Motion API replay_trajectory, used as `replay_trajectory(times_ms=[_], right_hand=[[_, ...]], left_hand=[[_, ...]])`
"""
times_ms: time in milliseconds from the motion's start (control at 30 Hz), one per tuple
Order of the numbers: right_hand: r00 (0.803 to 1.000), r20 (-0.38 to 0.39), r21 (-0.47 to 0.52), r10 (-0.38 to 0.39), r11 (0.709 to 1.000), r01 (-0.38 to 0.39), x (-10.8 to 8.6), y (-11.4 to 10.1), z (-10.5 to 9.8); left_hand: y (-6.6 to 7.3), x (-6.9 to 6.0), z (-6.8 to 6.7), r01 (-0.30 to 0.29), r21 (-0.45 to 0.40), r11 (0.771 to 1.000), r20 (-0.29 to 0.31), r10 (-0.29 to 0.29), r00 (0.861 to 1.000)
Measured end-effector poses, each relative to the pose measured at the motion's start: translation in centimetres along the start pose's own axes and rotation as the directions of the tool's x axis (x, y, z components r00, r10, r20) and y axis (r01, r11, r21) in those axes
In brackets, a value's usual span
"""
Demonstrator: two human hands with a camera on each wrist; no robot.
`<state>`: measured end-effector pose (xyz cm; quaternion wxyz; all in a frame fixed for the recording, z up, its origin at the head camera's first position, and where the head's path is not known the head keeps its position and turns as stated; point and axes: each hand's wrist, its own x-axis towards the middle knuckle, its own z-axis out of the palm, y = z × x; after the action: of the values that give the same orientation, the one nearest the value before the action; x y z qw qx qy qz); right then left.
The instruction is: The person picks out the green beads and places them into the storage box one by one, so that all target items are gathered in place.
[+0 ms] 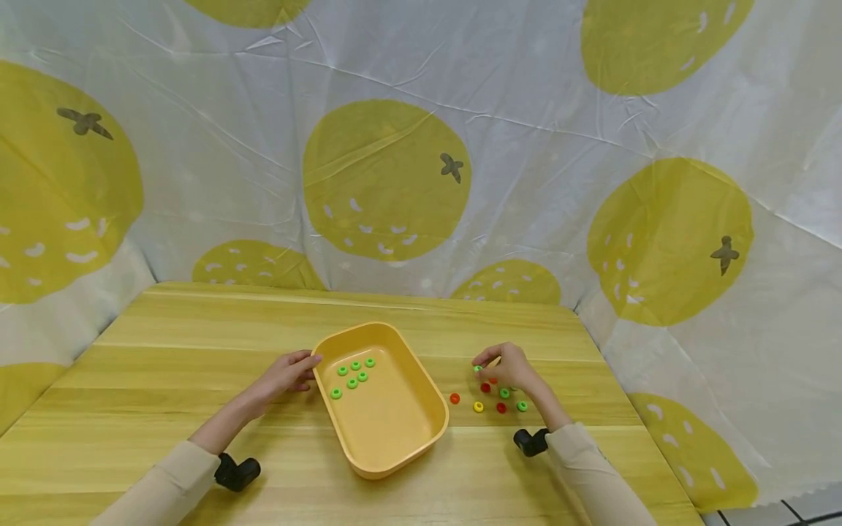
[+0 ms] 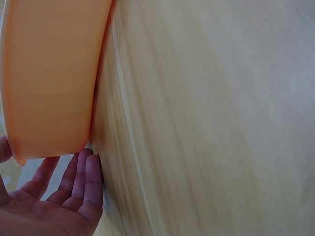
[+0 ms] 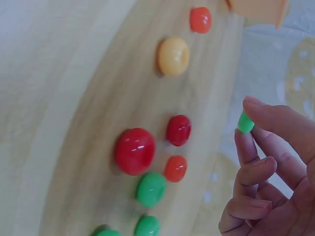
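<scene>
My left hand (image 1: 289,371) grips the far left corner of a yellow-orange plastic tray (image 1: 395,431), thumb at the rim and fingers along the outside. In the left wrist view the tray's side wall (image 2: 54,83) stands beside the fingers (image 2: 78,182). Several green ring beads (image 1: 351,383) lie inside the tray, toward its far left. To the right, my right hand (image 1: 513,365) pinches a green ring bead (image 3: 245,122) between thumb and fingertip, held above the table. Below it lie loose beads: red (image 3: 135,151), orange (image 3: 201,20), yellow (image 3: 173,56) and green (image 3: 151,189).
A wood-grain table (image 1: 217,343) bears everything. Behind and beside it hangs a pale cloth (image 1: 526,183) printed with yellow fruit. Black wrist mounts (image 1: 237,473) sit at both sleeves. The loose beads lie right of the tray, close together.
</scene>
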<state>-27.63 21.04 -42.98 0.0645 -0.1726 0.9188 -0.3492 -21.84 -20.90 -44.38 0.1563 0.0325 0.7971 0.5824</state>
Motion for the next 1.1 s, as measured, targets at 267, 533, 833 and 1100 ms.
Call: replay_trajectory(times_ms=[267, 533, 833, 1100], right_hand=[[1.000, -0.021, -0.011, -0.012, 1.000, 0.012, 1.0, -1.5, -0.4], [0.999, -0.009, 0.031, -0.048, 0.998, 0.048, 2.7, -4.8, -0.6], [0.991, 0.029, 0.043, -0.128, 0.991, 0.126, 4.9, -8.8, 0.2], [0.981, 0.046, 0.058, -0.188, 0.981, 0.185, 6.4, -12.0, 2.0]], left_hand=[[0.1, -0.1, 0.0, -0.002, 0.009, 1.000, 0.003, 0.002, 1.000], [0.2, -0.2, 0.0, -0.001, 0.016, 1.000, -0.002, 0.001, 1.000], [0.2, -0.2, 0.0, -0.010, 0.007, 1.000, 0.001, 0.010, 1.000], [0.3, -0.3, 0.1, 0.000, 0.019, 1.000, -0.004, 0.000, 1.000]])
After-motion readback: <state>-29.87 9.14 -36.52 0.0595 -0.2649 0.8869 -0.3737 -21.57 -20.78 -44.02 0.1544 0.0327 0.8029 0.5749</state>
